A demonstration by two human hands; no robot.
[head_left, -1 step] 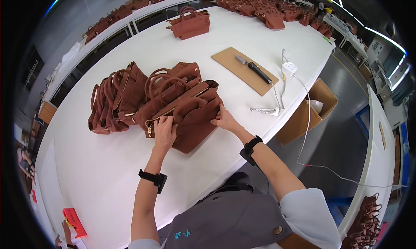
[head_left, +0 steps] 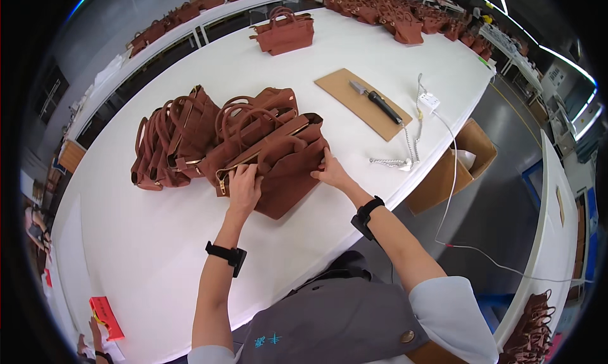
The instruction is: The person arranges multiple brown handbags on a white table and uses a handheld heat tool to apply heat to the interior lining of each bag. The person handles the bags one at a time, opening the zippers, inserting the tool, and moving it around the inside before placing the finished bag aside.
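Note:
A reddish-brown handbag (head_left: 290,185) lies tilted on the white table, nearest to me, with a gold zip along its top. My left hand (head_left: 244,188) is closed on its upper edge, beside the gold zip pull (head_left: 222,185). At the bag's right end, my right hand (head_left: 332,171) grips the side edge between thumb and fingers. Just behind it leans another brown handbag (head_left: 269,102). More of the same bags (head_left: 166,150) are bunched at the left, handles up. The inside of the near bag is hidden.
A black-handled heating tool (head_left: 382,106) with a flat metal tip rests on a brown board (head_left: 334,80). Its cord runs to a white power strip (head_left: 429,100). One bag (head_left: 286,36) stands farther back. An open carton (head_left: 437,185) sits beyond the table's right edge (head_left: 405,196).
The picture has shifted a little, so the table and bags sit slightly farther right and higher. Both hands keep their places on the near handbag.

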